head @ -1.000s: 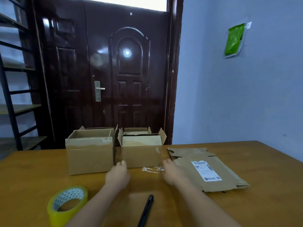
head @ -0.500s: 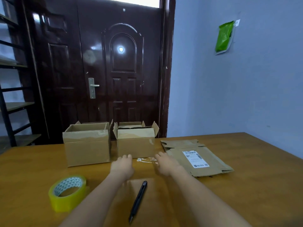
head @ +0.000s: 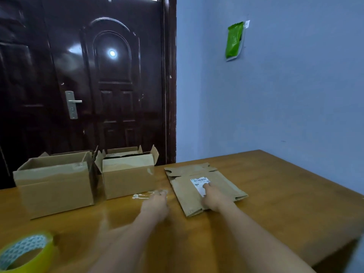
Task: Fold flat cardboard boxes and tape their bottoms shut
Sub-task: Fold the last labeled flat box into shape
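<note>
A flat folded cardboard box [head: 222,186] with a white shipping label lies on the wooden table [head: 285,203], right of centre. My right hand [head: 213,197] rests on top of it, fingers reaching onto the label. My left hand [head: 155,203] lies stretched out on the table just left of the flat box, its fingertips by a crumpled scrap of clear tape [head: 145,195]. Two folded-up open boxes stand at the back: a larger one [head: 53,184] on the left and a smaller one [head: 128,174] beside it. A yellow tape roll [head: 25,253] sits at the near left.
A dark door [head: 88,85] stands behind the table's far edge, and a blue wall [head: 285,105] with a green packet [head: 234,41] on it is to the right. The table's right corner drops off at the near right.
My right hand has moved right onto the flat cardboard box. My left hand has reached forward to the tape scrap. The view has swung right, and the black pen is out of sight.
</note>
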### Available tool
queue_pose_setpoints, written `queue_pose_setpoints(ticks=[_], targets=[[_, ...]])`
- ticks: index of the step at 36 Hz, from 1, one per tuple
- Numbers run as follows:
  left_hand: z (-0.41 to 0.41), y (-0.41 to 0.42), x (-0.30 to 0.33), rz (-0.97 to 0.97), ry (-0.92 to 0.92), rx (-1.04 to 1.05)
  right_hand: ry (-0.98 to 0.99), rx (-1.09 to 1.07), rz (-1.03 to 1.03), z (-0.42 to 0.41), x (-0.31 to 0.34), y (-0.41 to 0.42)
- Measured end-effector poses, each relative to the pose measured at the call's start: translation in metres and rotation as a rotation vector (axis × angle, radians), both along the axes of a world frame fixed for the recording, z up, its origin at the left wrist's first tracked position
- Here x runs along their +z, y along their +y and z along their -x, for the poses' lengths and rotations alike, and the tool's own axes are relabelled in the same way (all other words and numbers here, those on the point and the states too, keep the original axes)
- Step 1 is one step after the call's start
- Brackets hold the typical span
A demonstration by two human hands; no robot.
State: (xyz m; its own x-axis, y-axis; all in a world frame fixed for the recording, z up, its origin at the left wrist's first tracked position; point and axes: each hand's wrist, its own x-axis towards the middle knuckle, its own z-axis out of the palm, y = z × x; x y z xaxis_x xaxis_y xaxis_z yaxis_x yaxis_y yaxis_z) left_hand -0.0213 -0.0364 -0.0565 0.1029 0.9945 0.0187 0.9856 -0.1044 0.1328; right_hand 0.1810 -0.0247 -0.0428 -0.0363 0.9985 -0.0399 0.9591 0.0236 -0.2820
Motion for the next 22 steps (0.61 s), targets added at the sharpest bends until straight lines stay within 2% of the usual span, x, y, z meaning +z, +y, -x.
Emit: queue_pose_setpoints(ticks=[6, 11, 16, 22], targets=[[-0.028, 0.015, -0.006, 0.043, -0.017, -0.053, 0.051, -0.111, 0.005, -0.039, -0.005, 0.011], [-0.044, 0.021, -0.009, 0.049, -0.035, -0.077, 0.007, -0.301, 0.036, -0.062, -0.01, 0.02], [-0.055, 0.029, -0.008, 0.081, -0.293, -0.008, 0.233, -0.467, 0.082, -0.071, -0.013, 0.029], [-0.06, 0.036, -0.003, 0.111, -0.823, 0.188, 0.396, -0.606, 0.067, -0.071, -0.01, 0.026]])
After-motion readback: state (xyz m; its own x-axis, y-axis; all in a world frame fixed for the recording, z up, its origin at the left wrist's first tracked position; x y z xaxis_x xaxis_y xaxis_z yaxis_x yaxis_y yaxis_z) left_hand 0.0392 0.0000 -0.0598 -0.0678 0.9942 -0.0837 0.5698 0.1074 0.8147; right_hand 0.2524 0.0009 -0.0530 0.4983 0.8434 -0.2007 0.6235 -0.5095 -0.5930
